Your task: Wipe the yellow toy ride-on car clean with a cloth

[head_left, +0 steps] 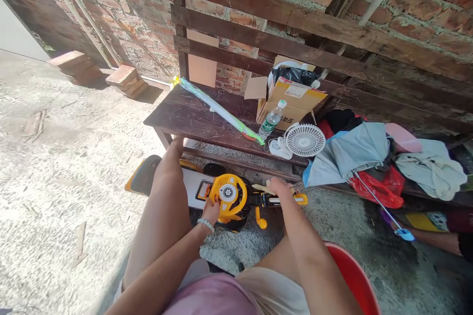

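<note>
A yellow and black toy ride-on vehicle stands on the ground between my knees. My left hand grips the rim of its yellow steering wheel from the left. My right hand is closed on the black and yellow bar that sticks out to the right of the wheel. My fingertips are partly hidden behind the parts.
A dark wooden bench stands ahead against a brick wall, bearing a long wrapped tube, a water bottle, a cardboard box, a small white fan, a blue umbrella and clothes. Bricks lie at left. A red seat is under me.
</note>
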`<action>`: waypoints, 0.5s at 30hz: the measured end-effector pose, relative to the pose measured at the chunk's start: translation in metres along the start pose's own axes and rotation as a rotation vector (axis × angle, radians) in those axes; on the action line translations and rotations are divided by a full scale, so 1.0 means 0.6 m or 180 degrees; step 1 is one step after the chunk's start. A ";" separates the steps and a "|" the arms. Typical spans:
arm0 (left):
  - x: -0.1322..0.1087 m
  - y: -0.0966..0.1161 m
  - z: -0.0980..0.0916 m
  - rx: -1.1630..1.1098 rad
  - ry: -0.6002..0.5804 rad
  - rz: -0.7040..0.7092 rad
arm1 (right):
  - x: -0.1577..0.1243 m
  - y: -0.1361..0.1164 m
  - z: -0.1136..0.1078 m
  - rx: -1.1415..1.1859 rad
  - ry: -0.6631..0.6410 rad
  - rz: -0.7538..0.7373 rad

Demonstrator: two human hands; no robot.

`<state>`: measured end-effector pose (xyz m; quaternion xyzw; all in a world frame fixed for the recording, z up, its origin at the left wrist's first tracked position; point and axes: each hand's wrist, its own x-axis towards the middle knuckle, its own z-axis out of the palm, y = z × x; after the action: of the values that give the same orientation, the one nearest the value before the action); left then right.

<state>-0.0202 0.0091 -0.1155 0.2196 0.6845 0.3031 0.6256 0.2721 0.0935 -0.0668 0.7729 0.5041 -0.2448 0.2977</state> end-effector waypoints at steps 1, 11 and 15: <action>0.001 0.000 0.001 0.0025 0.0012 0.0008 | 0.005 0.027 0.002 0.0091 0.0124 0.0370; 0.007 0.003 -0.005 0.0469 0.0265 -0.0031 | -0.012 0.049 0.040 0.0432 0.0490 0.0228; 0.000 0.011 -0.008 0.0580 0.0296 -0.0061 | -0.047 0.033 0.045 0.0360 0.0661 -0.0463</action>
<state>-0.0257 0.0132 -0.1107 0.2547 0.7396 0.2435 0.5734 0.2779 0.0502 -0.0621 0.7710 0.5723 -0.2125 0.1814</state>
